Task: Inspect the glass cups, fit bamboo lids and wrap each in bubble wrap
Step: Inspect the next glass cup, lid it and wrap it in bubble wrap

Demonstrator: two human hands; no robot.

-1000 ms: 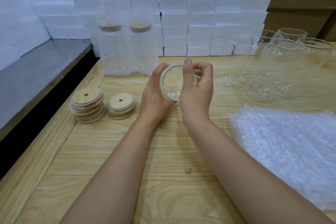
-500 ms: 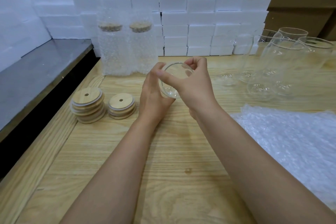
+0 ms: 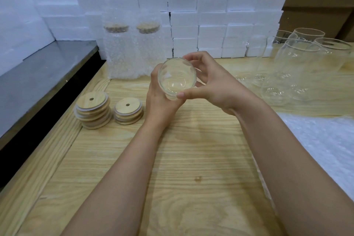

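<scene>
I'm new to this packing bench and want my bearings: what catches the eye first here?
A clear glass cup is held tipped toward the camera by the left hand and right hand, above the middle of the pale wooden table. Two stacks of round bamboo lids sit to its left. Two bubble-wrapped lidded cups stand behind against a wall of white foam blocks, and bare glass cups cluster far right.

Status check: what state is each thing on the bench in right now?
Held glass cup: tilted, lidless, unwrapped.
Left hand: grips the cup.
Right hand: pinches the cup.
Wrapped cups: upright, lidded, bubble-wrapped.
Bamboo lids: two loose stacks.
Spare cups: upright, lidless, unwrapped.
Bubble wrap sheet: lying flat.
</scene>
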